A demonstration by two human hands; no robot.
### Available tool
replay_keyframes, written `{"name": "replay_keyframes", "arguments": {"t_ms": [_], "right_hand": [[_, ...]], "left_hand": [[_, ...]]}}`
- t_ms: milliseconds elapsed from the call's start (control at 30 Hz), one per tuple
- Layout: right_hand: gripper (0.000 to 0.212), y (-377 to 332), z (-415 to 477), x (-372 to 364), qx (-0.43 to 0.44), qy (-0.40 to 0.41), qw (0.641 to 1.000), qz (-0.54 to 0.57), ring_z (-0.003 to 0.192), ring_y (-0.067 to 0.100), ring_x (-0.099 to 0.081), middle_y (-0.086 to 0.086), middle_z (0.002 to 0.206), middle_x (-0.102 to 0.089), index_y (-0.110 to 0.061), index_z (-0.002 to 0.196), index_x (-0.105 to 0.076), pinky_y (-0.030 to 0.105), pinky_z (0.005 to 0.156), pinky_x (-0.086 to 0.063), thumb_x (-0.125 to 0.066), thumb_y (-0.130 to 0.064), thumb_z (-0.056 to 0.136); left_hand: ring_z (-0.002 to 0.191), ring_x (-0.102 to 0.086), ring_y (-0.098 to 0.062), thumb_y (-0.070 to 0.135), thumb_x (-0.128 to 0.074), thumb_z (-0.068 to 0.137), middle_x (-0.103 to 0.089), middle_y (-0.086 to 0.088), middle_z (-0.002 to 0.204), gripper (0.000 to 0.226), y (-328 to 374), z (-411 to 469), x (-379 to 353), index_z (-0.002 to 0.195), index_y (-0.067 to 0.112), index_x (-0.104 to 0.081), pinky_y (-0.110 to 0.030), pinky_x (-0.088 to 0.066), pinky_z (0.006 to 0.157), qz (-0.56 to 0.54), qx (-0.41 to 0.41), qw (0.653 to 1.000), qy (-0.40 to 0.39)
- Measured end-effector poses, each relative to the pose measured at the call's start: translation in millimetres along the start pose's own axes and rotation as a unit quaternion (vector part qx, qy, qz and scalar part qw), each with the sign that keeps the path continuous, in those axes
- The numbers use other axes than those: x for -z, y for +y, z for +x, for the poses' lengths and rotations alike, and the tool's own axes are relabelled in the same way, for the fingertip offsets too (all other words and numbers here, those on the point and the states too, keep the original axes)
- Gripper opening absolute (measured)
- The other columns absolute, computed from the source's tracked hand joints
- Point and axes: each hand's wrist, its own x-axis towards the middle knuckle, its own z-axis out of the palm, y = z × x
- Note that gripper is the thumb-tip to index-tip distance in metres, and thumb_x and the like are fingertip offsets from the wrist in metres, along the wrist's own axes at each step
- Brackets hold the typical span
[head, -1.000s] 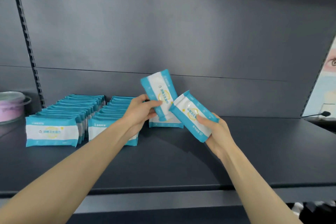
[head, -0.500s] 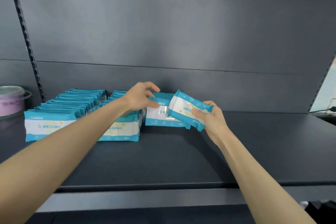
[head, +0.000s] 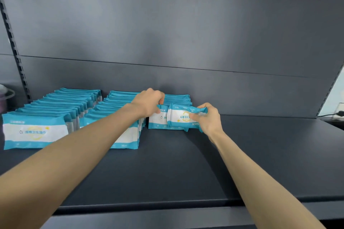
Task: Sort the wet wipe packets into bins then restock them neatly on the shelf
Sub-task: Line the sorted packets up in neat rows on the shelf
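Wet wipe packet [head: 179,117] pinched in right hand [head: 208,120], left hand [head: 147,102] gripping third row's front packet [head: 157,120]

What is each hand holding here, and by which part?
Right hand grips a loose packet by its right end. Left hand pinches the top edge of the third row's front packet.

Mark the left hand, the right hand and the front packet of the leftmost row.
left hand [head: 149,103]: head view, back of the hand.
right hand [head: 210,121]: head view, middle of the hand.
front packet [head: 35,132]: head view, white printed band.
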Motion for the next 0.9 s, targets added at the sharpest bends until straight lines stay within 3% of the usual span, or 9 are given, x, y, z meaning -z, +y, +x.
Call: {"name": "replay_keyframes", "arguments": {"t_ms": [133,267,367,433,500,600,733,833,900], "right_hand": [[0.027,0,2,4,0.020,0.009,0.999,-0.032,0.085,0.018,-0.065,0.007,0.098,-0.065,-0.019,0.075,-0.053,0.018,0.053,-0.048,-0.077,-0.007,0.078],[0.025,-6,-2,4,0.044,-0.040,0.998,-0.030,0.068,0.011,-0.063,0.000,0.082,-0.066,-0.019,0.074,-0.059,0.018,0.056,-0.049,-0.080,-0.008,0.073],[0.024,-14,-5,-5,0.059,-0.097,0.994,-0.003,0.072,0.009,-0.067,-0.005,0.084,-0.070,-0.022,0.077,-0.064,0.018,0.060,-0.050,-0.082,-0.006,0.071],[0.023,-15,-5,-11,0.064,-0.113,0.992,0.001,0.078,0.012,-0.069,-0.002,0.089,-0.072,-0.019,0.082,-0.068,0.021,0.065,-0.053,-0.083,-0.006,0.070],[0.024,-13,-3,-16,0.059,-0.107,0.992,-0.010,0.085,0.018,-0.070,0.002,0.095,-0.072,-0.013,0.088,-0.070,0.026,0.071,-0.056,-0.084,-0.008,0.069],[0.037,-6,1,-24,0.056,-0.070,0.988,-0.123,0.095,0.021,-0.063,0.004,0.105,-0.066,-0.009,0.100,-0.066,0.032,0.080,-0.052,-0.085,-0.020,0.069],[0.048,-6,0,-27,0.140,-0.010,0.950,-0.277,0.115,0.018,-0.039,-0.001,0.120,-0.043,-0.018,0.112,-0.054,0.029,0.098,-0.034,-0.081,-0.025,0.072],[0.072,-5,-2,-24,0.187,-0.038,0.906,-0.377,0.123,0.019,-0.026,-0.001,0.134,-0.027,-0.024,0.133,-0.041,0.031,0.102,-0.021,-0.079,-0.030,0.072],[0.076,-2,-1,-22,0.203,-0.048,0.890,-0.406,0.126,0.020,-0.023,-0.001,0.138,-0.024,-0.026,0.138,-0.038,0.030,0.102,-0.017,-0.078,-0.030,0.073]], "left_hand": [[0.092,-0.051,-0.023,0.019,-0.073,0.081,-0.059,-0.006,0.110,0.030,-2,1,5,0.105,0.014,-0.055,-0.032,-0.040,0.074,0.028,-0.019,0.999,-0.005],[0.100,-0.047,-0.017,0.027,-0.082,0.071,-0.052,0.004,0.104,0.047,-1,-1,18,0.112,0.018,-0.060,-0.032,-0.043,0.088,-0.040,-0.064,0.996,-0.037],[0.093,-0.053,-0.018,0.030,-0.080,0.073,-0.060,0.004,0.093,0.043,-1,-5,19,0.110,0.015,-0.062,-0.031,-0.045,0.084,-0.082,-0.083,0.991,-0.059],[0.087,-0.051,-0.018,0.032,-0.077,0.076,-0.055,0.005,0.085,0.038,-4,-6,18,0.107,0.015,-0.064,-0.029,-0.042,0.075,-0.050,-0.088,0.993,-0.054],[0.092,-0.042,-0.016,0.036,-0.076,0.077,-0.049,0.005,0.089,0.037,-7,-6,17,0.106,0.018,-0.063,-0.028,-0.037,0.075,0.001,-0.092,0.994,-0.057],[0.093,-0.043,-0.016,0.032,-0.074,0.080,-0.050,0.005,0.092,0.032,-7,-3,14,0.103,0.016,-0.060,-0.028,-0.035,0.076,0.018,-0.090,0.993,-0.072],[0.085,-0.048,-0.019,0.029,-0.071,0.083,-0.051,0.005,0.086,0.023,-2,3,9,0.090,0.019,-0.052,-0.028,-0.031,0.070,0.094,-0.118,0.987,-0.061],[0.086,-0.046,-0.019,0.028,-0.069,0.084,-0.051,0.004,0.088,0.024,-2,5,7,0.087,0.020,-0.047,-0.028,-0.029,0.070,0.121,-0.132,0.983,-0.044],[0.088,-0.043,-0.018,0.027,-0.068,0.085,-0.049,0.005,0.089,0.023,-4,5,5,0.088,0.020,-0.046,-0.028,-0.029,0.073,0.110,-0.137,0.984,-0.035]]}}
